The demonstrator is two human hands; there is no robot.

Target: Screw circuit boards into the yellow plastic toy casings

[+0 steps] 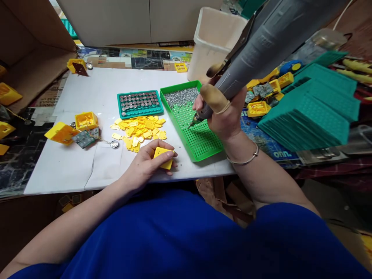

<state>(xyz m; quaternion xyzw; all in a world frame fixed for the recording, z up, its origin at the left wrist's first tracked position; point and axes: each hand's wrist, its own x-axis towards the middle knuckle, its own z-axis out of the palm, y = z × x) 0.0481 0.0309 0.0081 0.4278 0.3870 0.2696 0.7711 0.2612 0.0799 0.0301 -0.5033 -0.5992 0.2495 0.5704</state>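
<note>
My left hand (148,162) is closed around a small yellow plastic case (164,159) near the front edge of the table. In my right hand (225,112), which wears finger covers, is a grey electric screwdriver (247,62). Its tip points down over a green perforated tray (200,145); whether it touches the tray I cannot tell. Small silver screws (181,96) fill the far end of that tray. Beyond my left hand lies a pile of small yellow plastic covers (142,130). Behind the pile, a teal tray (140,104) holds rows of button cells.
At left lie an opened yellow case (62,133), a circuit board (86,137) and a round speaker-like disc (114,144) on a wire. A white bin (216,31) stands behind the green tray. Stacked teal trays (310,112) and yellow parts (258,109) occupy the right.
</note>
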